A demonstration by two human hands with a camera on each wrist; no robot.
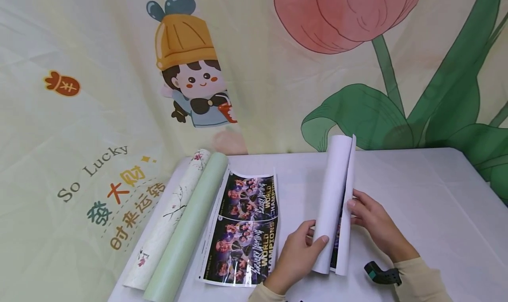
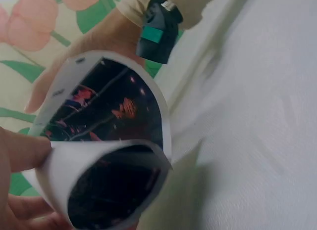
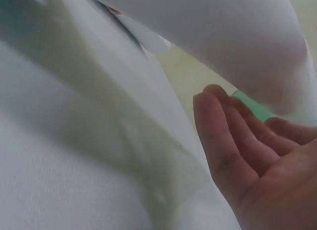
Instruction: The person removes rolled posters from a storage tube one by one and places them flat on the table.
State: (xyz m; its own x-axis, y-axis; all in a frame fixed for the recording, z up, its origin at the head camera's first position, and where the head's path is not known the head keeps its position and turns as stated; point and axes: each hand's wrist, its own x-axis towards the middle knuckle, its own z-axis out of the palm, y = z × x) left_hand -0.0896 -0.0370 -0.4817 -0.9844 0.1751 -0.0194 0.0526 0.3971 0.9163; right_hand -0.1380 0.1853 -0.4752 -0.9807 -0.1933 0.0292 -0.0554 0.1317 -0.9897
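A white-backed poster [image 1: 333, 196], curled into a loose double roll, stands tilted over the table. My left hand [image 1: 297, 253] grips its lower left part, thumb in front and fingers behind. In the left wrist view, dark printed pictures show inside the roll [image 2: 119, 190] and on its other curl [image 2: 129, 101]. My right hand [image 1: 373, 222] is at the right-hand curl, fingertips at its edge. The right wrist view shows that hand's fingers [image 3: 218, 136] extended, slightly bent, beside the white paper [image 3: 223, 32].
Two flat printed posters [image 1: 242, 249] lie left of my hands on the white table [image 1: 428, 196]. Farther left are a pale green roll [image 1: 190, 222] and a floral white roll [image 1: 170, 218]. A black band [image 1: 382, 273] is on the right wrist. A printed cloth [image 1: 262, 72] hangs behind.
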